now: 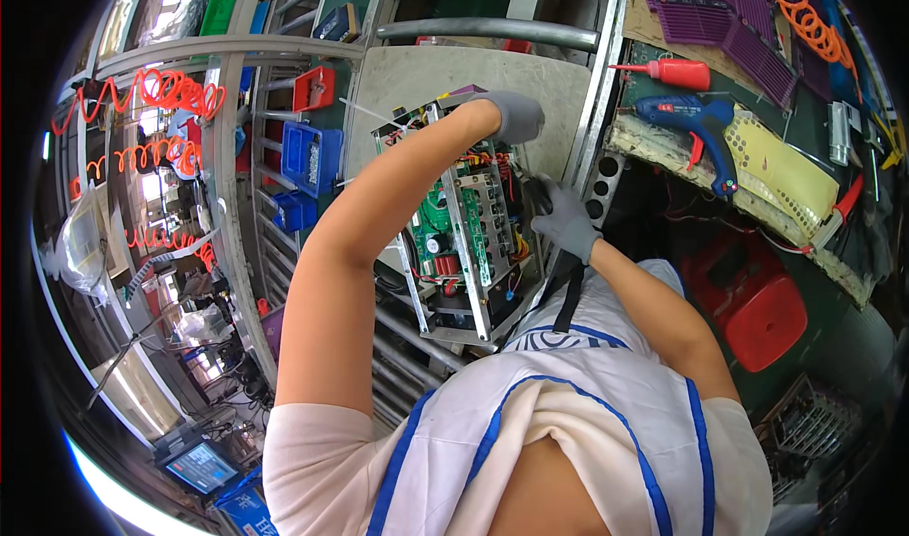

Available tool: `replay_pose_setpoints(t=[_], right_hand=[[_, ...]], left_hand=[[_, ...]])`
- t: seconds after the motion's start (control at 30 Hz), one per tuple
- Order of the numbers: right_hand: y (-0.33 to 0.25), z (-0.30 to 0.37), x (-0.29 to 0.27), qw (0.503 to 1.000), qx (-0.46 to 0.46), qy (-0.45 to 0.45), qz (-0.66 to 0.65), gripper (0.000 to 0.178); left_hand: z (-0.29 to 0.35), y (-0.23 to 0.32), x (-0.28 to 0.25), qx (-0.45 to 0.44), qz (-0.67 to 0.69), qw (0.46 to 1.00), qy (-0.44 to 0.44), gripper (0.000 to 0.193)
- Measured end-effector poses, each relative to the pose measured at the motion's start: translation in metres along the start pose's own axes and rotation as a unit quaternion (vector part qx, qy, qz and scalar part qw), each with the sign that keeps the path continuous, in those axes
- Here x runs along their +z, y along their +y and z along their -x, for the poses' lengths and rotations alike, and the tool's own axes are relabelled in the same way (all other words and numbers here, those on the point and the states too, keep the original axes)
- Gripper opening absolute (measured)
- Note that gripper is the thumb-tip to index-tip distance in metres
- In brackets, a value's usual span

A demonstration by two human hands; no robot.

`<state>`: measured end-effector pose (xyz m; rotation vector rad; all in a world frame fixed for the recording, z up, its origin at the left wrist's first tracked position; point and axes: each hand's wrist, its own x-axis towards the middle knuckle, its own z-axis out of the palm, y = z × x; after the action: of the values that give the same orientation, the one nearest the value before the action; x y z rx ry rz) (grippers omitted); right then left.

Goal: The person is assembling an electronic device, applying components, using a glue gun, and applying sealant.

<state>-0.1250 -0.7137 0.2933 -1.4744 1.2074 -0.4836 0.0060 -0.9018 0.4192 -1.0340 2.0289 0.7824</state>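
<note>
Gloved left hand gripping top of open circuit-board unit at frame centre, gloved right hand closed on its right edge

Both gloves were grey knit cloth, matt, the left hand at frame centre-top and the right hand just below it. The open chassis between them looked like bare dull sheet metal, with a glossy green circuit board inside. Upper right, the glue gun was shiny blue plastic, and the squeeze bottle was smooth red plastic. The stool at right was glossy red plastic too. Rollers up top were brushed metal. The apron was smooth white cloth with blue trim.
</note>
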Motion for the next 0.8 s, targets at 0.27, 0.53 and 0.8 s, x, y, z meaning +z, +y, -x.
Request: replay_pose_setpoints(t=[0.27,0.53,0.8], right_hand=[[-0.006,0.0,0.014,0.998,0.022,0.006,-0.061,0.085],[-0.013,0.003,0.013,0.997,0.037,0.027,-0.059,0.082],[-0.022,-0.003,0.011,0.989,0.053,-0.014,-0.134,0.06]], left_hand=[[-0.021,0.006,0.012,-0.012,-0.078,0.988,-0.131,0.031],[-0.026,0.005,0.017,-0.044,-0.078,0.992,-0.084,0.031],[-0.034,0.0,0.027,0.008,-0.07,0.993,-0.094,0.023]])
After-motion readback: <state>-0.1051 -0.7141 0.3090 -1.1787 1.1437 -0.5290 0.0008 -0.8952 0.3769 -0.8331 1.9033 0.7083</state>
